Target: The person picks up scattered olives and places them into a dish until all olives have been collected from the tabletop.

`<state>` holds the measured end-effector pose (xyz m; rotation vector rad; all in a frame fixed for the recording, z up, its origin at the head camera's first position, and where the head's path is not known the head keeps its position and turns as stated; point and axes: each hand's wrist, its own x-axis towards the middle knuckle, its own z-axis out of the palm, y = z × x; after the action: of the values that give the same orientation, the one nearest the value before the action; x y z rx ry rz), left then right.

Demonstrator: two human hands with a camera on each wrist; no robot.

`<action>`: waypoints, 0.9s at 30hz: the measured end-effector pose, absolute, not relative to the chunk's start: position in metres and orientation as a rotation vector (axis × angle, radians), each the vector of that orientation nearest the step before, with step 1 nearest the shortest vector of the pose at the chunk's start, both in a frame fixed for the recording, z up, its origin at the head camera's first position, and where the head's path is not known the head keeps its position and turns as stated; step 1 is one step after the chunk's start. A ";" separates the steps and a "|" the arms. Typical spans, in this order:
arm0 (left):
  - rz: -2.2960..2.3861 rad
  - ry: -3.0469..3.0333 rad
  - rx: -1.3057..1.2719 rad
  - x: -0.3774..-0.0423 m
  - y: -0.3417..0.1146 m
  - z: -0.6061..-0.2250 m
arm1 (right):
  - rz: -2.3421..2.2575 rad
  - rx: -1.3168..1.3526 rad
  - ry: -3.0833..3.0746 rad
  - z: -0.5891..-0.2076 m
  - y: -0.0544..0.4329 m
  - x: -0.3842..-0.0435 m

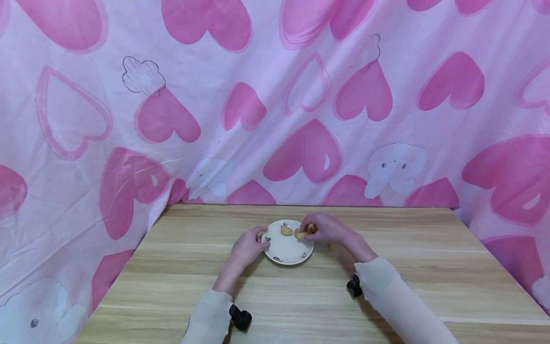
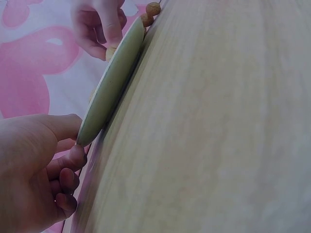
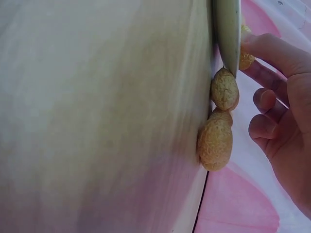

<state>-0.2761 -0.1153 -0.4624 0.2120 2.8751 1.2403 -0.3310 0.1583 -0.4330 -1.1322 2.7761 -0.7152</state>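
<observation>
The left hand [image 1: 247, 247] pinches the left rim of the plate [image 1: 285, 249]; the right hand [image 1: 327, 230], apart from it, pinches a peanut [image 1: 302, 236] at the plate's right side. A second peanut [image 1: 286, 231] lies on the plate by its far rim. More peanuts [image 3: 216, 143] lie just beyond its right rim. The plate sits towards the worktop's [image 1: 296, 306] far edge, behind which hangs pink cloth [image 1: 262, 52].
</observation>
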 end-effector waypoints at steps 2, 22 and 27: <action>1.235 2.876 0.212 -0.276 -0.115 -0.463 | -0.684 -1.115 2.789 -0.434 0.158 -0.331; 1.230 2.869 0.198 -0.278 -0.115 -0.466 | -0.676 -1.040 2.800 -0.431 0.156 -0.324; 1.225 2.883 0.200 -0.279 -0.115 -0.466 | -0.724 -1.019 2.799 -0.425 0.162 -0.322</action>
<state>-0.2789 -0.1147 -0.4660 0.2001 2.8834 1.2253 -0.3216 0.1619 -0.4248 -1.0195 2.7989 -0.7237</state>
